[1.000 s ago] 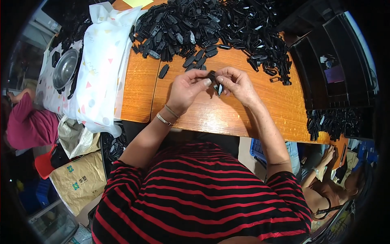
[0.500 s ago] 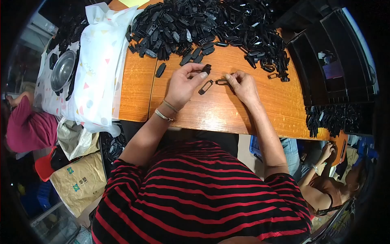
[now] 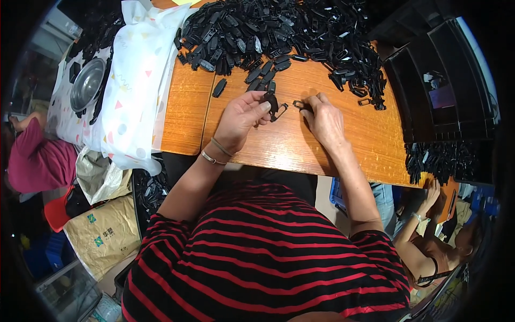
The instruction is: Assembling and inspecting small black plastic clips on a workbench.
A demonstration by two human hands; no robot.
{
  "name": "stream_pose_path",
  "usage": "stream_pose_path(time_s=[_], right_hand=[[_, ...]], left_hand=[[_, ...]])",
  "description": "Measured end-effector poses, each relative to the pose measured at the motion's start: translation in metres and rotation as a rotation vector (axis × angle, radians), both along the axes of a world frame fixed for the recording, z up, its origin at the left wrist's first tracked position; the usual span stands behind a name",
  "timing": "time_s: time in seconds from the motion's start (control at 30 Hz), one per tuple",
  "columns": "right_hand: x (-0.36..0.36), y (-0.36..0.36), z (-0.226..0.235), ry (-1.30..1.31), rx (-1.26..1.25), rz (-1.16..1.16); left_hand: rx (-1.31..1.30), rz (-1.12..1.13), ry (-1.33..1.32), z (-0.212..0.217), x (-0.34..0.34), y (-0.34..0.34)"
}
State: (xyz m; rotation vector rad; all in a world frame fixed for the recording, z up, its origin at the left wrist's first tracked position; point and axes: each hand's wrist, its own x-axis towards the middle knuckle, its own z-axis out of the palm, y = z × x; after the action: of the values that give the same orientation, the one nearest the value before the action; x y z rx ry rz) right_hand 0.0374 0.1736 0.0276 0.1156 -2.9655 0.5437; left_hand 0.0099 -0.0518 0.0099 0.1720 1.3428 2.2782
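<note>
My left hand (image 3: 240,117) pinches a small black plastic piece (image 3: 271,101) between thumb and fingers, tilted over the table. Right beside that piece is a black oblong frame (image 3: 280,111), partly hidden behind it; whether the two touch I cannot tell. My right hand (image 3: 326,119) is closed, palm down, on another small black frame (image 3: 298,103), whose end sticks out past the fingertips. Several black oval pieces (image 3: 266,68) lie loose just beyond my left hand, and one more oval piece (image 3: 219,88) lies apart to the left.
A large heap of black plastic parts (image 3: 279,29) covers the table's far side. On the left are a patterned plastic sheet (image 3: 137,91) and a metal bowl (image 3: 88,88). A black open box (image 3: 445,80) stands at the right, more parts (image 3: 429,161) below it. Two other people sit nearby.
My left hand has turned its black piece more upright and brought it beside the oblong frame. My right hand has flattened over its frame. The view has shifted slightly.
</note>
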Motion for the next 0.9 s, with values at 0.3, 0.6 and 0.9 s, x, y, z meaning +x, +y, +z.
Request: stream_pose_path(time_s=[0.3,0.6,0.9], right_hand=[[0.021,-0.044,0.034,0.210,-0.565,0.070],[0.023,-0.053,0.033,0.192,-0.683,0.109],[0.030,-0.069,0.017,0.316,-0.444,0.101]], left_hand=[[-0.012,0.041,0.153,0.015,0.005,0.004],[-0.002,0.043,0.236,0.016,0.008,0.004],[-0.114,0.139,0.296,0.005,0.026,0.008]])
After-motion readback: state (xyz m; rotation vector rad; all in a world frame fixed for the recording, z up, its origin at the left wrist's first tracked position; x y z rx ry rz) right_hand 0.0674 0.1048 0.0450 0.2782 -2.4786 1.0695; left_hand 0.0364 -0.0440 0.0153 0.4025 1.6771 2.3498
